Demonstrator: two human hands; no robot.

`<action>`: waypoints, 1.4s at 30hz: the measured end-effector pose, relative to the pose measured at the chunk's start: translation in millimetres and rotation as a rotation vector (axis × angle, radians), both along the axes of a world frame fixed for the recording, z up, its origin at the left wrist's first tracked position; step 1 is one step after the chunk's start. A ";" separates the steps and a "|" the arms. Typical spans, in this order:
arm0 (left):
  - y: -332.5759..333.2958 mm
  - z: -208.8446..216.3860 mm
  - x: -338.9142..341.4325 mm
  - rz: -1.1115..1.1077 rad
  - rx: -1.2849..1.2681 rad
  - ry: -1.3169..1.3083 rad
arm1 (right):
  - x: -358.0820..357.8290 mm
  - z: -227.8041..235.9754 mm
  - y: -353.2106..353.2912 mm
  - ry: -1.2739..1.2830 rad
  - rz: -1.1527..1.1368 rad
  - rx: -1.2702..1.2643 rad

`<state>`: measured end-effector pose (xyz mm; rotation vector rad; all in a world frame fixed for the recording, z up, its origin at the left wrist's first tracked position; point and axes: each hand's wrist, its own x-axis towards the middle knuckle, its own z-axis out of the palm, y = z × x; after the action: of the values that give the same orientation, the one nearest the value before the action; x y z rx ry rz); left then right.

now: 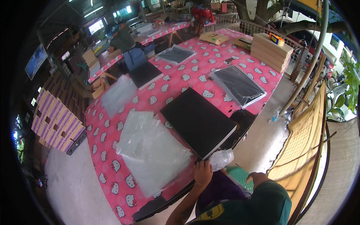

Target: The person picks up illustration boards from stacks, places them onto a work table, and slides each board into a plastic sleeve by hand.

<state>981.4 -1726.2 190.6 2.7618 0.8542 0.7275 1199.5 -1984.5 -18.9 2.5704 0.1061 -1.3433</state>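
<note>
At the near edge of the table, my left hand (203, 172) is closed beside the corner of a large black book-like slab (198, 122) with pale page-like edges. A crumpled clear plastic bag (221, 159) bunches out from its thumb side. To the left of the slab lie clear plastic sleeves (152, 150), spread flat and overlapping. My right hand (258, 179) hangs low off the table by my side, near a green perforated seat (240, 177); its fingers are partly hidden and blurred.
Across the pink patterned tablecloth (152, 100) lie a plastic-wrapped black slab (239, 85), another wrapped one (176, 54) and a bare one (145, 74). Stacked brown cartons (270, 52) carry an orange tape roll (276, 39). A person (123, 39) works behind. Purple-striped boxes (58, 118) stand left.
</note>
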 end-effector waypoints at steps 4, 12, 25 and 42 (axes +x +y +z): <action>0.7 -3.3 -2.0 0.025 -0.016 -0.036 | 18.9 4.3 43.3 0.088 0.117 -0.003; -0.5 -8.4 -3.0 0.043 -0.166 -0.259 | 59.1 -4.7 112.8 0.341 0.357 -0.082; -2.3 -1.2 -2.1 0.123 -0.359 -0.263 | 121.5 -79.5 144.3 0.941 0.494 -0.377; -8.3 -40.2 -14.0 0.437 -0.824 -0.960 | 129.2 -98.2 154.8 1.077 0.940 -0.217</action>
<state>967.3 -1734.5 150.4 1.2794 1.1358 1.2346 1328.7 -1829.7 -117.1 1.0472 1.0810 -1.8859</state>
